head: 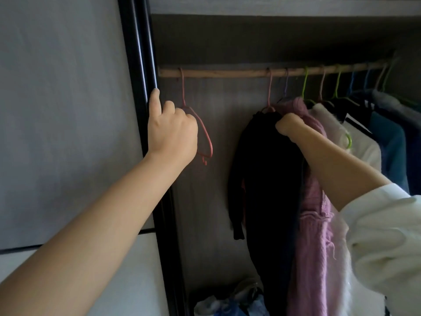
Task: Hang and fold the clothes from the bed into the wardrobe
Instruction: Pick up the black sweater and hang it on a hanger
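A wooden rail [227,73] runs across the open wardrobe. At its left end hangs an empty pink hanger [202,131], and my left hand [172,131] grips it, with the forefinger stretched up along the black door frame [141,65]. Further right a black garment [266,174] hangs on another pink hanger [269,92]. My right hand [289,125] grips the shoulder of that black garment at its top. A pink knitted garment [312,224] hangs right behind it.
Several more garments, white [360,142], blue [389,142] and dark, fill the rail's right half on coloured hangers. A shelf board [273,8] lies above the rail. Loose clothes [234,302] are piled on the wardrobe floor. A grey sliding door [63,110] stands to the left.
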`<state>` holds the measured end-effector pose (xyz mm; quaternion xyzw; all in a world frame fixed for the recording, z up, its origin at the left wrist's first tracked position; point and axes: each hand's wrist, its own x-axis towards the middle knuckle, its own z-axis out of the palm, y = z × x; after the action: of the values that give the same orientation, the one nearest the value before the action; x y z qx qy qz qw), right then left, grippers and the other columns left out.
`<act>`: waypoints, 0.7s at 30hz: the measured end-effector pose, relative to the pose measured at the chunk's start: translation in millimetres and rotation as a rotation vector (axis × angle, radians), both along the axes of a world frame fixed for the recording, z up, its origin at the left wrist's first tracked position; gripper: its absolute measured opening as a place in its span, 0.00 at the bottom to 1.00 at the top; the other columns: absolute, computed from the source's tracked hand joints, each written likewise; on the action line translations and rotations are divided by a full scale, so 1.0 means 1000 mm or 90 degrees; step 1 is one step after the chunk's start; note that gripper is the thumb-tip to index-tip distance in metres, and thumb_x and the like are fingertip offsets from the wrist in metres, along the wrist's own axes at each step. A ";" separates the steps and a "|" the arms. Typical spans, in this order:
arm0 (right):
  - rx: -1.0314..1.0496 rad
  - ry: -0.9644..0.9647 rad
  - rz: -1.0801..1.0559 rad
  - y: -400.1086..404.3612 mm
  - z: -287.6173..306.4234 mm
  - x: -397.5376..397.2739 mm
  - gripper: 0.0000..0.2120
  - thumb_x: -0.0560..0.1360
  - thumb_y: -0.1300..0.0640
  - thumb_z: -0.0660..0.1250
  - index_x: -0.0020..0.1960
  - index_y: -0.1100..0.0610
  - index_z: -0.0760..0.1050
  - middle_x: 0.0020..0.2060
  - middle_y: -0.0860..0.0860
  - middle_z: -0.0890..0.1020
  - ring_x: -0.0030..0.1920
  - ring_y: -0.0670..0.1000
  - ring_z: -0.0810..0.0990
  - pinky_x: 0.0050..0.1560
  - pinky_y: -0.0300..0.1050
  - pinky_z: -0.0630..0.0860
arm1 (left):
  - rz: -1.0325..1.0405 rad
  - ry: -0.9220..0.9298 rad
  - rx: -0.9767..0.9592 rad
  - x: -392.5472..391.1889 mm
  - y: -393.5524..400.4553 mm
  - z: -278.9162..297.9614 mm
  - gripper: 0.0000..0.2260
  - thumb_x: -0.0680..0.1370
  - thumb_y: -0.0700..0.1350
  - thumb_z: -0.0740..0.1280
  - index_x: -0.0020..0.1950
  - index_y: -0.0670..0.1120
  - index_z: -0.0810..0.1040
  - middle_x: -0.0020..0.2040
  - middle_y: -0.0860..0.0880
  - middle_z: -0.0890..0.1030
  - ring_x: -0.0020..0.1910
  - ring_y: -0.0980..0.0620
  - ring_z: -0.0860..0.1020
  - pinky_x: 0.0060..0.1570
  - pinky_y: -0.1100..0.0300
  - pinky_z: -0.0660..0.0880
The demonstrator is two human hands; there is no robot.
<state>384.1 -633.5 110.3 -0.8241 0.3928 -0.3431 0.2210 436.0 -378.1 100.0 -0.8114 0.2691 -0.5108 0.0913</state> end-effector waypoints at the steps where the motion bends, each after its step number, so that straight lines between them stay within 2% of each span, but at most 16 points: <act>1: -0.021 0.026 0.002 -0.001 -0.002 -0.005 0.18 0.80 0.61 0.54 0.67 0.66 0.66 0.66 0.62 0.70 0.67 0.60 0.67 0.65 0.45 0.63 | -0.023 0.022 -0.010 -0.003 -0.004 -0.005 0.10 0.78 0.46 0.60 0.53 0.43 0.78 0.47 0.47 0.79 0.57 0.45 0.72 0.71 0.44 0.48; 3: -0.099 0.084 0.011 -0.001 -0.010 -0.015 0.17 0.79 0.61 0.56 0.65 0.67 0.69 0.64 0.63 0.72 0.66 0.60 0.68 0.64 0.45 0.63 | -0.087 0.084 -0.021 -0.008 -0.016 -0.019 0.11 0.78 0.46 0.60 0.55 0.43 0.77 0.51 0.46 0.79 0.58 0.44 0.71 0.68 0.45 0.56; 5: -0.135 0.129 0.016 -0.004 -0.022 -0.029 0.16 0.77 0.60 0.59 0.62 0.68 0.72 0.60 0.63 0.75 0.62 0.61 0.72 0.59 0.45 0.68 | -0.158 0.164 0.003 -0.016 -0.035 -0.037 0.11 0.79 0.46 0.58 0.56 0.43 0.75 0.54 0.46 0.77 0.58 0.44 0.70 0.59 0.50 0.64; 8: -0.204 0.184 0.021 -0.018 -0.045 -0.064 0.18 0.76 0.53 0.61 0.60 0.65 0.72 0.58 0.63 0.75 0.60 0.61 0.73 0.55 0.47 0.71 | -0.267 0.261 0.034 -0.035 -0.079 -0.060 0.07 0.78 0.43 0.60 0.55 0.44 0.73 0.54 0.46 0.76 0.57 0.45 0.71 0.46 0.54 0.65; 10: -0.261 0.189 0.012 -0.031 -0.058 -0.100 0.16 0.76 0.52 0.61 0.58 0.62 0.74 0.56 0.62 0.76 0.58 0.60 0.74 0.55 0.49 0.72 | -0.351 0.335 0.041 -0.053 -0.114 -0.072 0.09 0.78 0.41 0.60 0.57 0.44 0.72 0.55 0.45 0.76 0.57 0.44 0.72 0.42 0.56 0.64; 13: -0.244 0.222 -0.001 -0.051 -0.080 -0.168 0.16 0.76 0.53 0.62 0.61 0.57 0.74 0.55 0.58 0.75 0.57 0.59 0.74 0.58 0.51 0.71 | -0.441 0.402 0.064 -0.093 -0.164 -0.087 0.11 0.78 0.40 0.59 0.60 0.44 0.71 0.57 0.44 0.76 0.58 0.43 0.73 0.43 0.54 0.68; 17: -0.241 0.274 -0.099 -0.079 -0.117 -0.291 0.12 0.75 0.56 0.62 0.56 0.58 0.78 0.54 0.57 0.77 0.60 0.58 0.71 0.59 0.51 0.70 | -0.509 0.455 0.140 -0.170 -0.232 -0.111 0.10 0.78 0.38 0.58 0.58 0.42 0.72 0.58 0.42 0.76 0.58 0.41 0.74 0.49 0.53 0.70; 21: -0.176 0.319 -0.193 -0.093 -0.155 -0.426 0.11 0.75 0.57 0.63 0.55 0.59 0.78 0.55 0.56 0.76 0.61 0.57 0.70 0.60 0.49 0.68 | -0.565 0.523 0.255 -0.278 -0.302 -0.142 0.12 0.78 0.40 0.58 0.61 0.43 0.72 0.61 0.43 0.74 0.60 0.42 0.72 0.51 0.54 0.70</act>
<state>-42.3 -726.8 -44.9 -0.8371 0.5030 -0.2091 -0.0504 157.7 -679.7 -41.7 -0.7196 0.6831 -0.0869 -0.0900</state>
